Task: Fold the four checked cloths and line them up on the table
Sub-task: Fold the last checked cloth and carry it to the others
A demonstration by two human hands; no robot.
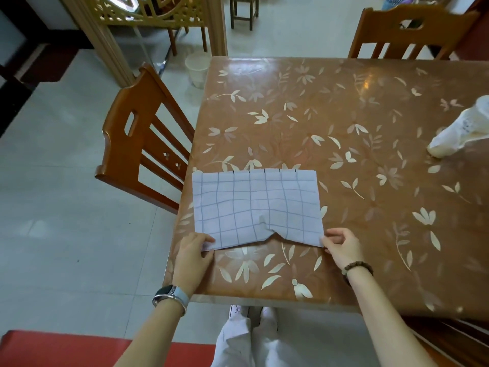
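Brown leaf-patterned tabletop (pixel 344 115), glossy, probably slick under fabric. Wooden chair (pixel 137 144) stands at its left side, and a white crumpled bundle (pixel 460 131) sits far right; can't tell what it is. Only one checked cloth (pixel 254 205) is in view, lying flat at the near-left corner of the tabletop with its left edge almost at the table edge. The other three are not in frame. A second layer peeks out along the far edge, so I read it as doubled over at least once. Left grip (pixel 194 250) pinches the near-left corner, thumb on top, fingers tucked under. Right grip (pixel 341 247) pinches the near-right corner between thumb and fingertips. Watch (pixel 169 298) on the left wrist, bead bracelet (pixel 357 268) on the right. Handling call: thin, light, fully limp, no stiffness to rely on. The near hem puckers up mid-span between the two pinches, so tension across it looks low. I expect it to slide on that gloss rather than anchor itself, and the layers may shear apart if lifted by one ply. Best hold, as I judge it: both near corners with all plies caught together, pulled slightly apart to flatten the pucker before carrying the near edge over to the far one. Nothing fragile here; the risk is a skewed fold, or the left edge slipping off the tabletop.
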